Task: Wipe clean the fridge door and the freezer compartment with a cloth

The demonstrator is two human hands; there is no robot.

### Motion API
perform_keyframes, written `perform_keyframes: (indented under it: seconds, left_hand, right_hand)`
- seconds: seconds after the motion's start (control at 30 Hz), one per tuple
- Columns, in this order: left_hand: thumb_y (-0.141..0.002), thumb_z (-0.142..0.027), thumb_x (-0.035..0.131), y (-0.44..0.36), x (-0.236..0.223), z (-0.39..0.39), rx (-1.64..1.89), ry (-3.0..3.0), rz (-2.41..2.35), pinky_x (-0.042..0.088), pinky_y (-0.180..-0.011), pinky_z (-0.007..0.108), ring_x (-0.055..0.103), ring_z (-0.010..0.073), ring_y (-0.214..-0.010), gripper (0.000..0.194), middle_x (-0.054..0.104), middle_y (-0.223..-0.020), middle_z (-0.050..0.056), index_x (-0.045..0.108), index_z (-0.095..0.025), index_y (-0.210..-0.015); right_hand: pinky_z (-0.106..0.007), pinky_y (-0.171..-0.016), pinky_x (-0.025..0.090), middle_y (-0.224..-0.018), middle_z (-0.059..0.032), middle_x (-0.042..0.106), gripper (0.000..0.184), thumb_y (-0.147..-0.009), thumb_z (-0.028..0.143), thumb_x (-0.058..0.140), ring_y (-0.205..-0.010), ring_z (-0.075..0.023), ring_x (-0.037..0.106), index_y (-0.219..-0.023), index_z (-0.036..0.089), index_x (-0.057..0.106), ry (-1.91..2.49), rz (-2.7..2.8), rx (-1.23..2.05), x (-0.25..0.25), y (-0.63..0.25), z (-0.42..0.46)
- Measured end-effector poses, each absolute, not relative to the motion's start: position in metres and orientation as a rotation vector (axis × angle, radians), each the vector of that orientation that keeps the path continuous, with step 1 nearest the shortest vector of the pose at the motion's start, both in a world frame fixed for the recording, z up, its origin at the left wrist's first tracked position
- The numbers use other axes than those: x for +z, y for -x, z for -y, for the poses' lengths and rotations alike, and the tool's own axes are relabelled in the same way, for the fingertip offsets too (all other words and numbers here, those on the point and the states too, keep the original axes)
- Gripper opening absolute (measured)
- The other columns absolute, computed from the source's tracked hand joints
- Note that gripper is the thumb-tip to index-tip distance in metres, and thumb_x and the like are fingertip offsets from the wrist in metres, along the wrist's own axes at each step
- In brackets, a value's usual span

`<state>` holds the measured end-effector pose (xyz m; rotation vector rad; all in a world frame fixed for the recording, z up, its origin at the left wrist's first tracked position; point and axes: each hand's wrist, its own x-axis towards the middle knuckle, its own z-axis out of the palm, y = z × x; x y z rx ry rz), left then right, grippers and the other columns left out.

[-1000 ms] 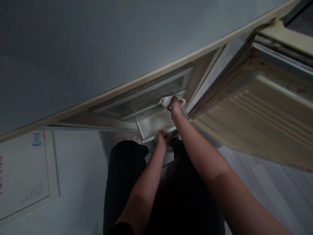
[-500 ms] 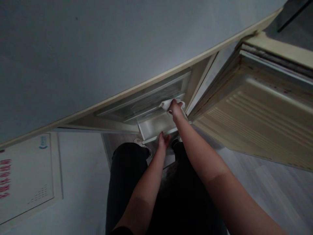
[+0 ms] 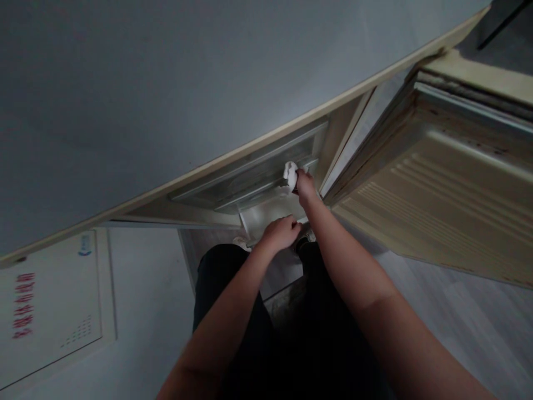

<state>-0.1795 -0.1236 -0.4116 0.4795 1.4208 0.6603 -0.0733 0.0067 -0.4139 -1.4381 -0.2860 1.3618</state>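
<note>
Two bare hands. Left hand [image 3: 281, 232] at five o'clock on drawer [image 3: 259, 215], fingers curled near front edge, presumably steadying it; whether gripping, cannot tell. Right hand [image 3: 306, 184], one o'clock from left, fingers closed on white cloth [image 3: 290, 175], bunched probably for firmer hold. Cloth above drawer's far side, near clear panel [image 3: 254, 176]. Door [image 3: 449, 194] open at three o'clock, likely giving arms room.

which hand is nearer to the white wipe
Right. The right hand holds the white wipe over the far side of the pale bin; the left hand is at the bin's near edge, apart from the wipe.
</note>
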Motion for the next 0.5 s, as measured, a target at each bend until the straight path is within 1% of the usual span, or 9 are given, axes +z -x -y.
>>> perform_keyframes:
  seconds: [0.07,0.13,0.2,0.27,0.33,0.4,0.43,0.5]
  left_hand:
    - [-0.061,-0.009,0.088,0.202,-0.4,0.112,0.608,-0.728,-1.464,0.047,-0.074,0.021,0.065,0.0224,-0.092,0.031,0.056,-0.062,0.0,0.06,-0.022,-0.065]
    - [-0.063,-0.015,0.089,0.217,-0.392,0.101,0.578,-0.983,-1.525,0.047,-0.077,0.022,0.065,0.0219,-0.091,0.029,0.057,-0.064,0.0,0.062,-0.022,-0.068]
    - [-0.066,-0.016,0.088,0.221,-0.391,0.093,0.648,-1.109,-1.559,0.048,-0.081,0.024,0.065,0.02,-0.086,0.027,0.063,-0.072,0.0,0.064,-0.022,-0.079]
    - [-0.067,-0.013,0.084,0.215,-0.396,0.088,0.756,-1.138,-1.542,0.049,-0.085,0.028,0.067,0.0189,-0.086,0.034,0.068,-0.085,0.001,0.063,-0.022,-0.093]
    - [-0.068,-0.009,0.08,0.205,-0.404,0.086,0.784,-1.167,-1.514,0.05,-0.09,0.032,0.068,0.0199,-0.09,0.041,0.07,-0.094,0.003,0.061,-0.022,-0.102]
    - [-0.07,-0.008,0.074,0.199,-0.411,0.087,0.76,-1.201,-1.519,0.049,-0.095,0.036,0.068,0.0215,-0.095,0.04,0.071,-0.101,0.006,0.061,-0.02,-0.105]
    - [-0.072,-0.009,0.072,0.198,-0.414,0.087,0.745,-1.213,-1.527,0.048,-0.097,0.037,0.068,0.0222,-0.099,0.037,0.071,-0.104,0.008,0.061,-0.019,-0.106]
    - [-0.077,-0.012,0.067,0.202,-0.417,0.089,0.725,-1.228,-1.549,0.046,-0.103,0.038,0.066,0.0238,-0.109,0.032,0.07,-0.113,0.012,0.063,-0.017,-0.108]
  right_hand:
    - [-0.038,-0.079,0.057,-0.079,-0.0001,0.063,0.023,-0.092,0.036,0.048,-0.075,-0.0158,0.065,-0.096,0.018,0.063,1.543,0.325,1.392,-0.407,0.067,-0.004]
    - [-0.038,-0.08,0.057,-0.069,0.0,0.061,0.024,-0.091,0.036,0.054,-0.071,-0.0163,0.064,-0.085,0.016,0.066,1.615,0.463,1.412,-0.403,0.06,-0.001]
    - [-0.038,-0.082,0.056,-0.058,0.0,0.058,0.025,-0.086,0.036,0.065,-0.068,-0.0174,0.062,-0.073,0.015,0.066,1.657,0.723,1.546,-0.401,0.055,0.003]
    - [-0.037,-0.083,0.056,-0.055,-0.0016,0.06,0.028,-0.082,0.037,0.072,-0.069,-0.0185,0.064,-0.068,0.014,0.067,1.705,1.124,1.771,-0.399,0.055,0.008]
    - [-0.034,-0.087,0.055,-0.067,-0.0061,0.069,0.028,-0.083,0.038,0.072,-0.078,-0.0203,0.067,-0.071,0.013,0.07,1.795,1.577,1.87,-0.396,0.063,0.014]
    - [-0.03,-0.09,0.053,-0.087,-0.0111,0.075,0.024,-0.086,0.033,0.069,-0.091,-0.0223,0.069,-0.079,0.011,0.072,1.887,1.849,1.792,-0.393,0.074,0.018]
    - [-0.028,-0.091,0.052,-0.096,-0.013,0.075,0.021,-0.088,0.03,0.067,-0.097,-0.0233,0.069,-0.083,0.01,0.073,1.916,1.885,1.75,-0.392,0.08,0.021]
    - [-0.027,-0.089,0.052,-0.109,-0.0157,0.073,0.023,-0.092,0.027,0.059,-0.104,-0.0251,0.068,-0.092,0.009,0.074,1.955,1.832,1.705,-0.39,0.09,0.026]
